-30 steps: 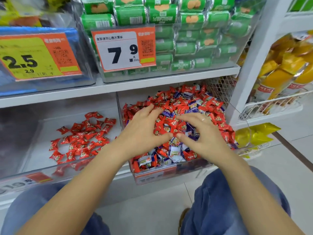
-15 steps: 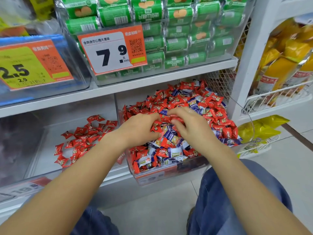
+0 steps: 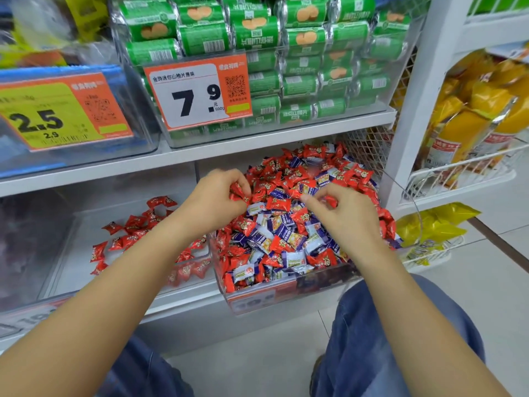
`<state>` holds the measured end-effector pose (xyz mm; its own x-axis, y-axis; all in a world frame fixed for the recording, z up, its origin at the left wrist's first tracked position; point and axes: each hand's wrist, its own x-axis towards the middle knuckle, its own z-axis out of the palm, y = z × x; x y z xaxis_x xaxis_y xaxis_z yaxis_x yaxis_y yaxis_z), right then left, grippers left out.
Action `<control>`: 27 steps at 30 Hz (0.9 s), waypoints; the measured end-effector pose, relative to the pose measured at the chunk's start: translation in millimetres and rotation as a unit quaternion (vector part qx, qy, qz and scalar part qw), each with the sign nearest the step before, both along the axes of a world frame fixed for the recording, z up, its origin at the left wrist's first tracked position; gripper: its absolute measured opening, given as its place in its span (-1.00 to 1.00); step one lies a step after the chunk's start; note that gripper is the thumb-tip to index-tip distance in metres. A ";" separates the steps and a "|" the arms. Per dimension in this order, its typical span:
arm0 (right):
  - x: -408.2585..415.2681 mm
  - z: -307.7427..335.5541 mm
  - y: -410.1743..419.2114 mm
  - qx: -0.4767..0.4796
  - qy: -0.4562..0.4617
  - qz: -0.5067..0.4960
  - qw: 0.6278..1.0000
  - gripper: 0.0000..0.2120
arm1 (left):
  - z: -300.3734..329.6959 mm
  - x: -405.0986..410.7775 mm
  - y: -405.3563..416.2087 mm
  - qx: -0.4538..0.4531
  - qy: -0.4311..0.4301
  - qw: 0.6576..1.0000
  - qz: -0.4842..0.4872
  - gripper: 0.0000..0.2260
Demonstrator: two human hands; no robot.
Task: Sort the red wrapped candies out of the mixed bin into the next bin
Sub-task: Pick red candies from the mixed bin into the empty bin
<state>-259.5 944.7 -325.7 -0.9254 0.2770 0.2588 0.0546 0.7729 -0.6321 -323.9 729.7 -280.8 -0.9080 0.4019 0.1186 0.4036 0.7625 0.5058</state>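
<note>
1. Head view: blue-jeaned knees [image 3: 400,339] were nearest, over a tiled floor.
2. The mixed bin [image 3: 286,296] sat at the lower shelf's front edge, heaped with red, blue and white wrapped candies.
3. The left hand [image 3: 211,202] was over that bin's left edge, fingers curled round red candies [image 3: 239,193].
4. The right hand [image 3: 346,213] was over the heap's middle, pinching one red candy [image 3: 330,200].
5. The next bin [image 3: 71,233], to the left, held a loose scatter of sorted red candies [image 3: 137,227].
6. The upper shelf carried green packets [image 3: 257,32] behind a price tag [image 3: 197,93].
</note>
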 end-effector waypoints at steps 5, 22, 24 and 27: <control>3.9 -5.5 -16.7 0.235 -0.085 0.055 0.967 -0.46 | 4.2 3.5 -6.7 -0.124 0.007 0.990 -0.068 -0.76; 8.3 -8.1 -14.1 0.064 0.031 0.054 0.996 -0.91 | 13.5 -1.7 -6.7 -0.315 -0.010 0.946 -0.073 -0.83; 8.0 -9.3 -13.9 0.068 0.029 0.058 0.996 -0.92 | 10.6 4.7 -1.9 -0.351 0.008 0.934 -0.060 -0.86; 7.5 -10.2 -12.6 0.059 0.028 0.057 0.996 -0.94 | 4.8 14.0 6.1 -0.426 0.076 0.900 -0.049 -0.50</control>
<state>-252.0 932.0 -335.9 -0.9320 0.1355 0.3361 -0.0714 0.8406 -0.5369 -309.9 735.8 -276.0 -0.8625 0.4829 -0.1513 0.5052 0.8043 -0.3128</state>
